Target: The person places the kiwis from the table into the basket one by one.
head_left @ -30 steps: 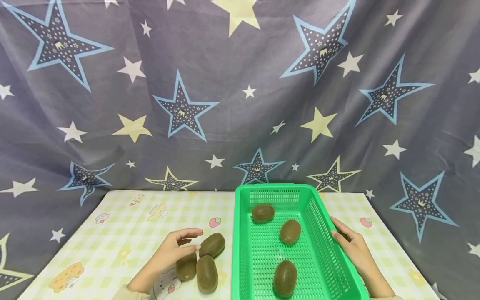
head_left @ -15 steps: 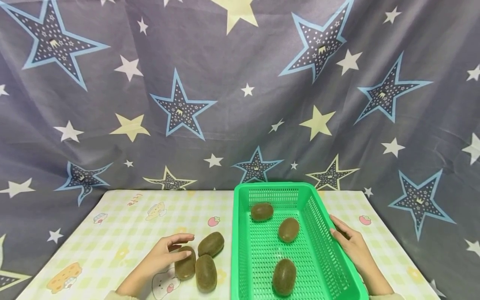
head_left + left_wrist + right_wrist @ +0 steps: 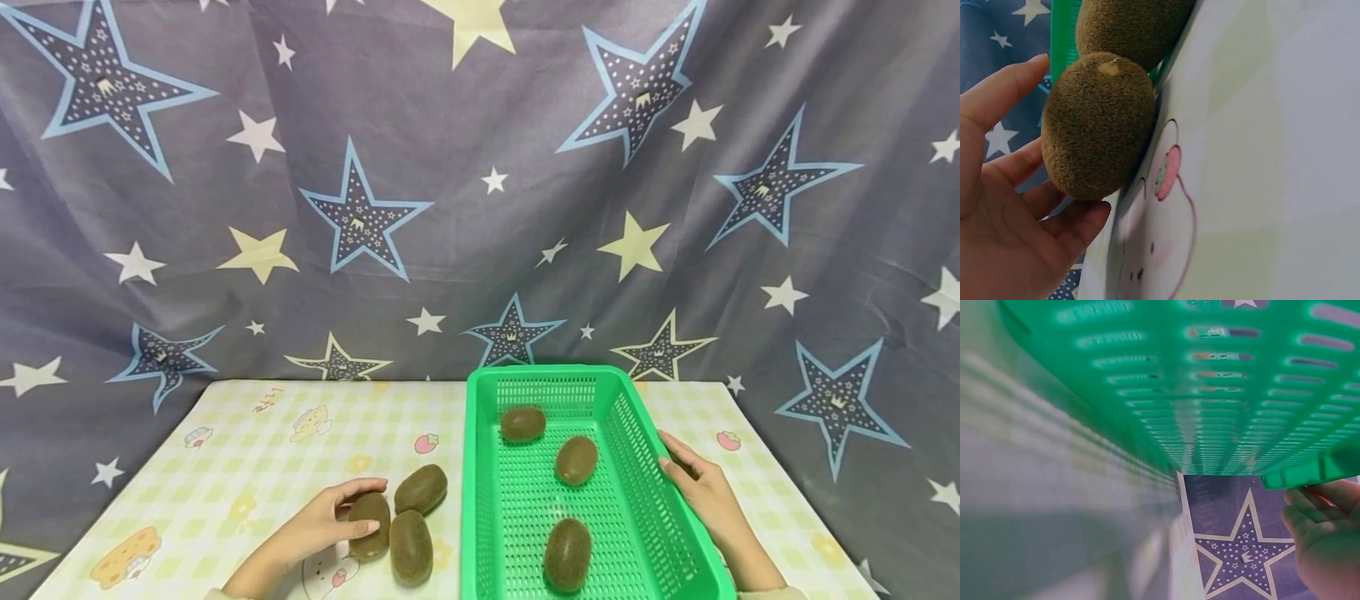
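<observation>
On the table, my left hand (image 3: 330, 517) is at the leftmost of three brown kiwis, fingers curled round the far side of that kiwi (image 3: 370, 533) and thumb across its top. In the left wrist view this kiwi (image 3: 1099, 125) rests on the cloth, the fingers (image 3: 1079, 225) behind it. Beside it lie a second kiwi (image 3: 411, 547) and a third kiwi (image 3: 422, 489). My right hand (image 3: 701, 483) grips the right rim of a green plastic basket (image 3: 472, 500), thumb over the edge; in the right wrist view its fingers (image 3: 1310, 509) are under the rim.
Inside the basket lie three more kiwis, spread apart: one kiwi (image 3: 523, 424) at the back, one kiwi (image 3: 577, 460) in the middle and one kiwi (image 3: 567, 554) in front. A checked cartoon tablecloth (image 3: 262, 450) covers the table. Behind hangs a grey star-patterned curtain (image 3: 435, 108).
My left hand has drawn back to the left from the rear kiwi and lowered round the leftmost kiwi. The right hand keeps its hold on the basket.
</observation>
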The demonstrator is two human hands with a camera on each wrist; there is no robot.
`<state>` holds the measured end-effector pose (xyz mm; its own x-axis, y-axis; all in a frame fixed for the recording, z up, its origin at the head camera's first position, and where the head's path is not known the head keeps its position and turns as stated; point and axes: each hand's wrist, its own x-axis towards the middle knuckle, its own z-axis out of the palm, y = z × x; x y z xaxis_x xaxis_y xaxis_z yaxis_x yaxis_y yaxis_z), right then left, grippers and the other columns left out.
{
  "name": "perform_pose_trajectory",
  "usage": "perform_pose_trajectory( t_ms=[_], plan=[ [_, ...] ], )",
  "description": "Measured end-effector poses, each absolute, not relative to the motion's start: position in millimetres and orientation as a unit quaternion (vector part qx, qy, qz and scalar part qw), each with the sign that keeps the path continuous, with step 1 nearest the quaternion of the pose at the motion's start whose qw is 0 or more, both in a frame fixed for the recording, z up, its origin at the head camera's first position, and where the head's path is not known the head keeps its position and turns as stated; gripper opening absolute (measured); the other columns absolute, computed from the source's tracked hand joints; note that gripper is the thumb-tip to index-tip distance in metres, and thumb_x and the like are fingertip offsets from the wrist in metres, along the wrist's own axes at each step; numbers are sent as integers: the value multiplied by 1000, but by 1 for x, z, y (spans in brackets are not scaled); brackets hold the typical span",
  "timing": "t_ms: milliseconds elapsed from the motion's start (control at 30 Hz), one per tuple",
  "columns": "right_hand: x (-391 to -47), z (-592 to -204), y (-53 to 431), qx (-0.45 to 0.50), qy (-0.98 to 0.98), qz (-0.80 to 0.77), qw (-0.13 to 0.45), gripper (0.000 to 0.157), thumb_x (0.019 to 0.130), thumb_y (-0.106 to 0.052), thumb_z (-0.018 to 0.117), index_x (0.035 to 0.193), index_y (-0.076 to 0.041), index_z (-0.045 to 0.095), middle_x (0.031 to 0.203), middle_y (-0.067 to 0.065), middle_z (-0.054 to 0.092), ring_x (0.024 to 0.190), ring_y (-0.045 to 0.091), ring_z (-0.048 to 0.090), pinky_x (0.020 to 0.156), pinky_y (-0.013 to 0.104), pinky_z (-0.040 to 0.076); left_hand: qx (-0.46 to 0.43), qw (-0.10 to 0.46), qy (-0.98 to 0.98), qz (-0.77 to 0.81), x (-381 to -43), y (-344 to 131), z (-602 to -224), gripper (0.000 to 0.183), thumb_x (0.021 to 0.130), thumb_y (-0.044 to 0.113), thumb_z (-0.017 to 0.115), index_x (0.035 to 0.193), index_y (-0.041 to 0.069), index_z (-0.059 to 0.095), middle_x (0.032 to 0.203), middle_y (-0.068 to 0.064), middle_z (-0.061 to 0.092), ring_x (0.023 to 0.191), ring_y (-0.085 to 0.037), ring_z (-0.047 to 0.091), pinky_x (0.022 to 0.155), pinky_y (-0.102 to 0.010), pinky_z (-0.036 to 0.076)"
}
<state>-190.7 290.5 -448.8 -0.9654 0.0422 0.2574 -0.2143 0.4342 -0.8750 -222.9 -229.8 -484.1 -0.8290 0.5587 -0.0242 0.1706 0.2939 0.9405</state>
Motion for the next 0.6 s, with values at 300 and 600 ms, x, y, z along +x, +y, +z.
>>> perform_pose_trajectory(
  t_ms=[300, 600],
  plan=[
    [-191, -450, 290, 56, -834, 533, 131, 45, 98, -16, 51, 137, 5, 44, 141, 25, 39, 107, -20, 37, 83, 3, 37, 235, 210, 772, 552, -222, -232, -488, 61, 89, 13, 64, 140, -6, 36, 137, -31, 39, 107, -24, 55, 85, -22, 46],
    [-191, -448, 290, 58, -834, 534, 127, 45, 99, -16, 50, 138, 5, 43, 142, 25, 38, 112, -13, 40, 83, 4, 37, 244, 208, 790, 523, -224, -230, -490, 68, 84, 16, 69, 141, 1, 36, 136, -25, 43, 108, -19, 52, 87, -22, 43]
  ],
)
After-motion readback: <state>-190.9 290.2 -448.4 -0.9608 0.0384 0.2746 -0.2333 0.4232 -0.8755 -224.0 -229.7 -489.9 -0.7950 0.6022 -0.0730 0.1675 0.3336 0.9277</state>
